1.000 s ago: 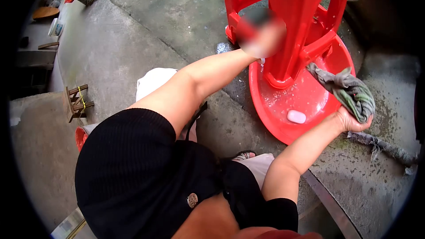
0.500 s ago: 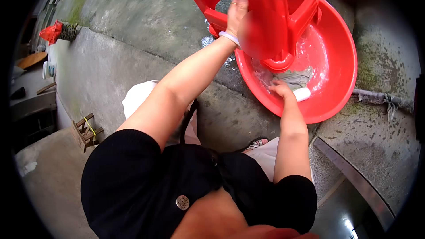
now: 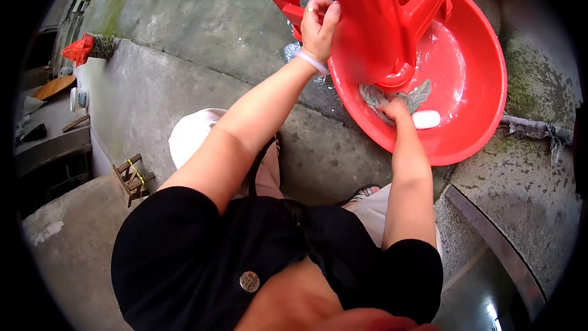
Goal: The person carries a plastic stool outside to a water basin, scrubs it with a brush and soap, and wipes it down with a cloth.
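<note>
Left hand: fingers bent, positioned at the red stool; grip cannot be determined. Right hand: on the grey cloth, fingers partly hidden, grip likewise indeterminate. Cloth location: inside the red basin, beside the white bar. Basin rests on the concrete floor.

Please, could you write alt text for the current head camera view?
A person's right hand is on a grey cloth inside a red basin, next to a white bar. The left hand, partly curled, is beside a red stool, whose near leg reaches into the basin.
</note>
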`<state>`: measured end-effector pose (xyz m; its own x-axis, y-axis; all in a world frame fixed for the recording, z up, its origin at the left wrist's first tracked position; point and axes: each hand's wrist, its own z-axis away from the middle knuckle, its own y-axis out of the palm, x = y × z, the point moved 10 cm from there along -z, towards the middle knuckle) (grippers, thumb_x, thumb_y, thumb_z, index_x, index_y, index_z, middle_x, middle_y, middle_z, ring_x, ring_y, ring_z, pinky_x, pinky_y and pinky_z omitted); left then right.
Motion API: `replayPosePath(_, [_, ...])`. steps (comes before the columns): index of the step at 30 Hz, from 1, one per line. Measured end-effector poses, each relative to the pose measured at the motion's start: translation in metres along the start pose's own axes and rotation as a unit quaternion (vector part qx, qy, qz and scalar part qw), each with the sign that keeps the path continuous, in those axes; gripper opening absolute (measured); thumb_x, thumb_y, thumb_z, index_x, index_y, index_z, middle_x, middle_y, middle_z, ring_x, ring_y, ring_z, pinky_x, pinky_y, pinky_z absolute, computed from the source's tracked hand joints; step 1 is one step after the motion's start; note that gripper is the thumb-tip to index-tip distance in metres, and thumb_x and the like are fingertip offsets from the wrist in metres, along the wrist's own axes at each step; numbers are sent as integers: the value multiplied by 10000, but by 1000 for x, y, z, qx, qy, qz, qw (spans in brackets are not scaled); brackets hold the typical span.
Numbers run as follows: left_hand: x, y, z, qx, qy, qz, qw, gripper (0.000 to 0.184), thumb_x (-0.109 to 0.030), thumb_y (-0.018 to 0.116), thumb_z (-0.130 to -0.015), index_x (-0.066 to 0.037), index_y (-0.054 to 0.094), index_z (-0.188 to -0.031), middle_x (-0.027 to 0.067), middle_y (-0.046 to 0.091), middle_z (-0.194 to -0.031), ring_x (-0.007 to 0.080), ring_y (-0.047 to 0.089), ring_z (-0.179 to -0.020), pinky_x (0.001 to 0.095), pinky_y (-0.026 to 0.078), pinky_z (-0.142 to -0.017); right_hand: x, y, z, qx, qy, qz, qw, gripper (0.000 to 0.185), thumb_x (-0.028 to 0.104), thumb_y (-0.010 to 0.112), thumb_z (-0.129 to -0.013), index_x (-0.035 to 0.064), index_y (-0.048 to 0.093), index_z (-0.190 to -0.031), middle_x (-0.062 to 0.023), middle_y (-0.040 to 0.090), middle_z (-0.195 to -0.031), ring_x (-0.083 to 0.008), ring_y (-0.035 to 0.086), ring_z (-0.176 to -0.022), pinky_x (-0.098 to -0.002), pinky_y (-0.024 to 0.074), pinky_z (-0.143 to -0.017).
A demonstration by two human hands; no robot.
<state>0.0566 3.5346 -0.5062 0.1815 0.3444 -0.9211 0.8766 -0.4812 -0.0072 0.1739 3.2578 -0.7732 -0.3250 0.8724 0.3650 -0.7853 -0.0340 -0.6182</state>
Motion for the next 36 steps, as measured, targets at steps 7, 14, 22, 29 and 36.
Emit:
replayPosePath(7, [23,26,-14,39,-56,7,998,512,-470,619,-842,25,544,-949,128,632,-784,217,601,-708,320,467,-657,58,-49,88,-143,-34,-507,849,221,194,719,-798,-20,675,-826,-22,636,-685,-73,544,-573,-228,438,-534])
replayPosePath(14, [22,31,-9,61,-39,-97,993,573,-549,493,-875,15,575,-818,219,581,-654,422,573,-688,446,438,-616,158,-81,136,-366,-235,-621,652,334,73,685,-805,-116,599,-1067,-147,589,-1072,-226,571,-987,-317,445,-892])
replayPosePath(22, [13,37,-11,103,-39,-118,987,533,-506,444,-912,0,569,-800,246,584,-676,452,576,-742,491,437,-628,206,-86,135,-493,-224,-331,773,426,65,506,-819,-103,422,-1200,-285,451,-1131,-402,448,-1078,-446,353,-962])
replayPosePath(29, [-5,11,36,-78,42,-76,993,267,-190,610,-867,1,482,-1004,136,527,-914,281,532,-844,368,427,-790,80,-11,69,-229,-56,-795,559,226,2,544,-747,-36,580,-967,-65,594,-837,-113,524,-677,-218,396,-576])
replayPosePath(36, [78,57,146,-28,-475,103,874,456,-465,635,-827,-44,519,-957,99,555,-932,210,556,-816,326,465,-741,158,-81,163,-4,-283,-755,591,211,162,534,-787,-8,570,-908,-65,614,-812,-102,478,-594,-234,382,-555])
